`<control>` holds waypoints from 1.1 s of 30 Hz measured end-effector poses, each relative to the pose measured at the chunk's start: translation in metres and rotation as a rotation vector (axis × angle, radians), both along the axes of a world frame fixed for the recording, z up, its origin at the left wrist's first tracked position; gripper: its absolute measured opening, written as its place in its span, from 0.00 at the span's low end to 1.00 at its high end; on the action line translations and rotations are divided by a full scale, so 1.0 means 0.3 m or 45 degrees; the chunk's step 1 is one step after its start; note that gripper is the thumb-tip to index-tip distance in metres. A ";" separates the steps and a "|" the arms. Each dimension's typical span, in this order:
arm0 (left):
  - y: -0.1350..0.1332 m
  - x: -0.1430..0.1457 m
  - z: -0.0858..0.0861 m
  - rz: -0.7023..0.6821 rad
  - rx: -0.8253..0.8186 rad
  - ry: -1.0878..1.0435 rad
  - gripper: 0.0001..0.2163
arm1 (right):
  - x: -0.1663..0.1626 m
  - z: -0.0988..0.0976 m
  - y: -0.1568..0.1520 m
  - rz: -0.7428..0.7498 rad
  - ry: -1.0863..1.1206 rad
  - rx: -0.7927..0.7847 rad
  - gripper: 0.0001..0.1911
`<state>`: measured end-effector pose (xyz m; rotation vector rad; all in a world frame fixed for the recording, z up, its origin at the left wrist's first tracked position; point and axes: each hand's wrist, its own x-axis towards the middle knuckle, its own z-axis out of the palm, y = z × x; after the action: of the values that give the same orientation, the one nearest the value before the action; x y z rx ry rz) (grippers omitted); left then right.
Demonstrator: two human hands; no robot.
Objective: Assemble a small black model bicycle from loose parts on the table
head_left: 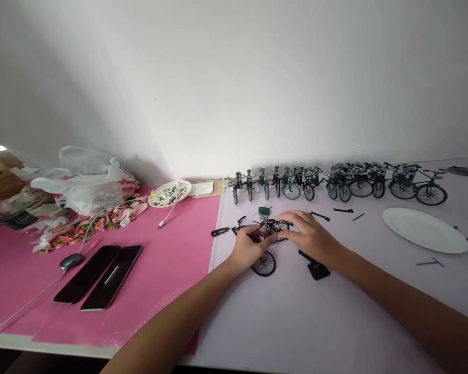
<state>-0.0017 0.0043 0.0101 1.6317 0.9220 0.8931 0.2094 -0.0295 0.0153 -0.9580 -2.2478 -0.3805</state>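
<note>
Between my two hands is a black miniature bicycle (264, 264), tilted over the pale tabletop, with one wheel toward me and the other between my fingers. My left hand (249, 248) is closed on its frame from the left side. My right hand (306, 232) grips it from the right, thumb and fingers near the far wheel. The fingers hide much of the frame. Close by lie a small green plate-like part (264, 211), a black oblong part (220, 231) and a black flat piece (318, 270) just below my right hand.
A row of miniature bicycles (291, 190) stands along the wall. A white oval plate (425, 229) lies at right, thin dark parts near it. On the pink left side are two phones (111, 278), a dish of small pieces (170, 194), a cable and plastic bags (89, 182).
</note>
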 end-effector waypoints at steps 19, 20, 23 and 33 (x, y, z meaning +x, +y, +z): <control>0.046 -0.019 0.005 -0.220 -0.246 -0.152 0.18 | -0.003 -0.041 0.019 0.099 0.267 -0.170 0.06; 0.048 -0.019 0.003 -0.224 -0.249 -0.150 0.18 | -0.003 -0.042 0.019 0.101 0.268 -0.169 0.07; 0.051 -0.021 -0.003 -0.231 -0.260 -0.148 0.19 | -0.005 -0.039 0.017 0.105 0.272 -0.173 0.06; 0.052 -0.020 -0.001 -0.239 -0.258 -0.150 0.19 | -0.010 -0.027 0.007 0.117 0.277 -0.216 0.07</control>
<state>-0.0078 0.0200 0.0098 1.4487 0.7391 0.7335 0.2065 -0.0272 0.0073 -0.9293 -2.1394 -0.0416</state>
